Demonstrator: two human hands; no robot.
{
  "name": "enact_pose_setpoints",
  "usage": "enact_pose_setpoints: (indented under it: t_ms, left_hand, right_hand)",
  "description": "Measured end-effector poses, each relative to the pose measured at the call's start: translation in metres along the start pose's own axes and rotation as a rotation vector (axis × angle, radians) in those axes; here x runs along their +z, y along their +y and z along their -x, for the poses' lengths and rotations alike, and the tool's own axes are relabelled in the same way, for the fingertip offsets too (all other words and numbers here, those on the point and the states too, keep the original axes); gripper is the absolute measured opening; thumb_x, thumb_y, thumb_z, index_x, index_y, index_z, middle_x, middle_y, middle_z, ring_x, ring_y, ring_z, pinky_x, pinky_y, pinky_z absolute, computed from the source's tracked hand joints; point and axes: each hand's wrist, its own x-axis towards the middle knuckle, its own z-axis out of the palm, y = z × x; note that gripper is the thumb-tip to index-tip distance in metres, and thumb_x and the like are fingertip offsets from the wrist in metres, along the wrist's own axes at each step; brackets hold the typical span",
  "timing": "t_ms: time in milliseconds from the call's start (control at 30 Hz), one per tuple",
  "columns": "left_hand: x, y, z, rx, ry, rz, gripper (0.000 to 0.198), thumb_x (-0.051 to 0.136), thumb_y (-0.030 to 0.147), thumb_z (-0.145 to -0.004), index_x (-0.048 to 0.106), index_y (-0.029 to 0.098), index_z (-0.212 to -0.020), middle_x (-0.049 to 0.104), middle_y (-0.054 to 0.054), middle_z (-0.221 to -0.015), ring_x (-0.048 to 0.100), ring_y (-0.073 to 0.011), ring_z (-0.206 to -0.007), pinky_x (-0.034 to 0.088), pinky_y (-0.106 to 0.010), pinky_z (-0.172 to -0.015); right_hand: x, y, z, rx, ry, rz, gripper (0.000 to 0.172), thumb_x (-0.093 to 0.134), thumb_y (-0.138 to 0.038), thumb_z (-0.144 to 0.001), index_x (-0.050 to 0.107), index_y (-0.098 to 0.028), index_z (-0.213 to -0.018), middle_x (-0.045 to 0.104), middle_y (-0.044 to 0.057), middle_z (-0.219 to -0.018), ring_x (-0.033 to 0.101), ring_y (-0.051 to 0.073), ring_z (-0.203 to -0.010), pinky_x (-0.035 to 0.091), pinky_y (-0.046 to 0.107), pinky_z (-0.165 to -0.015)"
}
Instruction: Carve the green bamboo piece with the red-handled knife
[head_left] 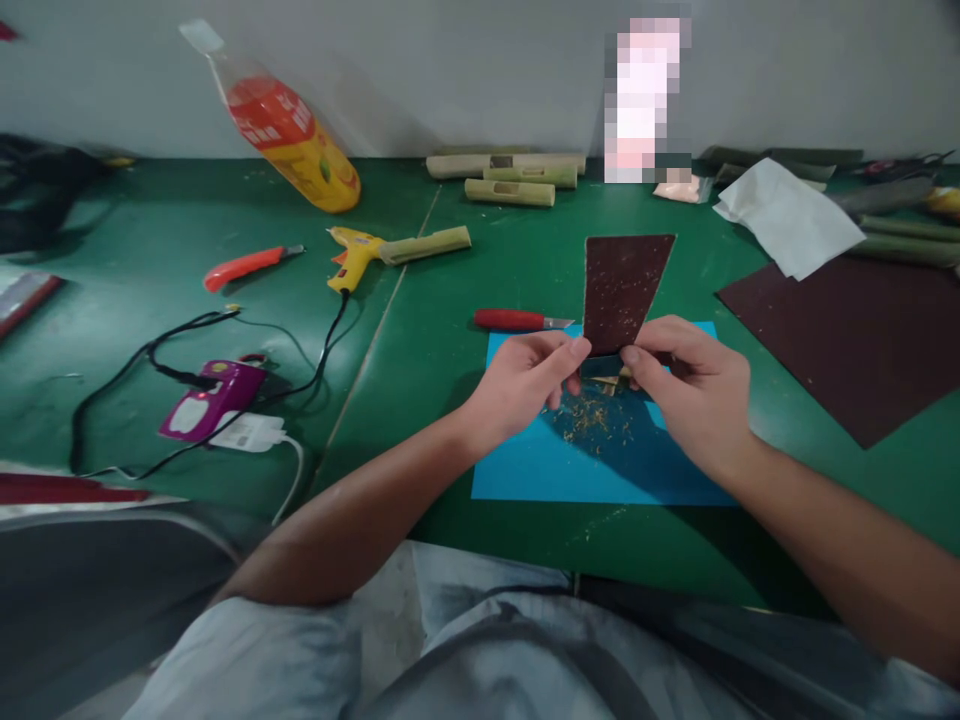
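Both my left hand (pixel 536 375) and my right hand (pixel 690 385) pinch the lower corners of a dark brown piece of sandpaper (pixel 624 285), held upright and speckled with pale dust. Below it lies a blue sheet (pixel 540 470) on the table, with small shavings (pixel 596 420) scattered on it. A few pale slivers show between my hands, partly hidden by the sandpaper and my fingers. Just beyond my left hand, a red-handled knife (pixel 514 319) rests with its blade pointing right.
A larger brown sandpaper sheet (pixel 847 345) and white paper (pixel 791 220) lie at right. Bamboo pieces (pixel 517 192) sit by the wall. Leftward are a yellow glue gun (pixel 352 258), red cutter (pixel 251 268), leaning drink bottle (pixel 300 140), and purple power strip (pixel 217 400) with trailing cords.
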Motion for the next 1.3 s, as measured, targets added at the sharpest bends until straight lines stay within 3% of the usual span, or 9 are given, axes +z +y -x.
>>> enact_pose_setpoints:
  t_ms: [100, 333, 500, 600, 700, 833, 933, 1167, 1300]
  left_hand:
    - [0.002, 0.000, -0.001, -0.022, 0.022, 0.017, 0.057, 0.085, 0.071, -0.076, 0.068, 0.017, -0.077, 0.066, 0.000, -0.062, 0.054, -0.0091, -0.048, 0.041, -0.022, -0.045]
    - [0.001, 0.000, -0.001, -0.075, -0.010, 0.058, 0.064, 0.074, 0.079, -0.082, 0.064, 0.017, -0.070, 0.067, -0.003, -0.064, 0.058, -0.0100, -0.049, 0.045, -0.023, -0.046]
    - [0.000, -0.004, -0.002, -0.046, -0.016, 0.121, 0.038, 0.086, 0.051, -0.079, 0.072, 0.017, -0.089, 0.069, -0.001, -0.073, 0.060, -0.0109, -0.058, 0.047, -0.022, -0.052]
    - [0.001, -0.009, -0.003, 0.029, -0.004, 0.178, 0.040, 0.092, 0.036, -0.072, 0.071, 0.018, -0.101, 0.075, -0.003, -0.096, 0.065, -0.0113, -0.070, 0.053, -0.024, -0.064]
    - [0.003, -0.011, -0.003, 0.057, -0.011, 0.116, 0.045, 0.092, 0.032, -0.071, 0.071, 0.018, -0.107, 0.076, -0.006, -0.106, 0.067, -0.0129, -0.078, 0.054, -0.025, -0.070]
    - [0.004, -0.011, -0.001, 0.056, -0.013, 0.021, 0.039, 0.088, 0.033, -0.075, 0.073, 0.017, -0.108, 0.076, -0.006, -0.100, 0.065, -0.0138, -0.078, 0.050, -0.024, -0.067]
    - [0.005, -0.011, -0.001, 0.053, -0.021, -0.022, 0.028, 0.084, 0.037, -0.081, 0.074, 0.017, -0.097, 0.072, -0.002, -0.086, 0.059, -0.0119, -0.070, 0.046, -0.023, -0.064]
    - [0.001, -0.012, 0.000, 0.310, -0.015, -0.149, 0.014, 0.079, 0.030, -0.090, 0.074, 0.017, -0.087, 0.071, -0.003, -0.087, 0.062, -0.0144, -0.079, 0.050, -0.026, -0.072]
    - [0.000, -0.013, 0.000, 0.479, 0.007, -0.217, 0.013, 0.078, 0.029, -0.094, 0.077, 0.018, -0.087, 0.072, -0.004, -0.088, 0.065, -0.0152, -0.081, 0.053, -0.029, -0.074]
  right_hand:
    - [0.001, -0.002, 0.000, -0.019, 0.006, -0.005, 0.016, 0.074, -0.030, -0.093, 0.074, -0.029, -0.077, 0.072, 0.002, -0.080, 0.063, 0.019, -0.075, 0.051, 0.037, -0.067]
    - [0.000, -0.003, 0.000, 0.017, 0.021, 0.015, 0.021, 0.074, -0.035, -0.093, 0.073, -0.030, -0.073, 0.071, 0.003, -0.079, 0.064, 0.020, -0.077, 0.054, 0.038, -0.068]
    - [0.001, 0.000, 0.001, 0.005, 0.039, -0.042, 0.014, 0.076, -0.033, -0.093, 0.075, -0.029, -0.079, 0.072, 0.003, -0.082, 0.065, 0.020, -0.078, 0.053, 0.038, -0.067]
    - [0.001, 0.001, 0.001, 0.020, 0.082, -0.063, 0.014, 0.077, -0.033, -0.092, 0.074, -0.029, -0.079, 0.071, 0.002, -0.083, 0.062, 0.018, -0.073, 0.050, 0.037, -0.065]
    - [0.000, 0.006, 0.000, 0.110, 0.132, -0.090, 0.015, 0.078, -0.040, -0.092, 0.075, -0.029, -0.082, 0.067, 0.001, -0.078, 0.058, 0.016, -0.064, 0.048, 0.036, -0.062]
    - [0.001, 0.016, -0.001, 0.209, 0.205, -0.179, 0.016, 0.080, -0.047, -0.090, 0.077, -0.032, -0.093, 0.061, -0.002, -0.068, 0.057, 0.016, -0.058, 0.049, 0.037, -0.060]
    - [0.002, 0.021, -0.002, 0.208, 0.225, -0.237, 0.017, 0.080, -0.048, -0.090, 0.076, -0.032, -0.096, 0.062, -0.003, -0.068, 0.058, 0.015, -0.055, 0.048, 0.037, -0.058]
    - [0.004, 0.017, -0.007, 0.253, 0.257, -0.269, 0.020, 0.081, -0.046, -0.087, 0.073, -0.028, -0.091, 0.060, -0.005, -0.069, 0.055, 0.012, -0.052, 0.047, 0.032, -0.053]
    - [0.004, 0.017, -0.009, 0.303, 0.210, -0.253, 0.035, 0.082, -0.046, -0.084, 0.071, -0.030, -0.114, 0.062, -0.007, -0.069, 0.054, 0.012, -0.052, 0.048, 0.030, -0.052]
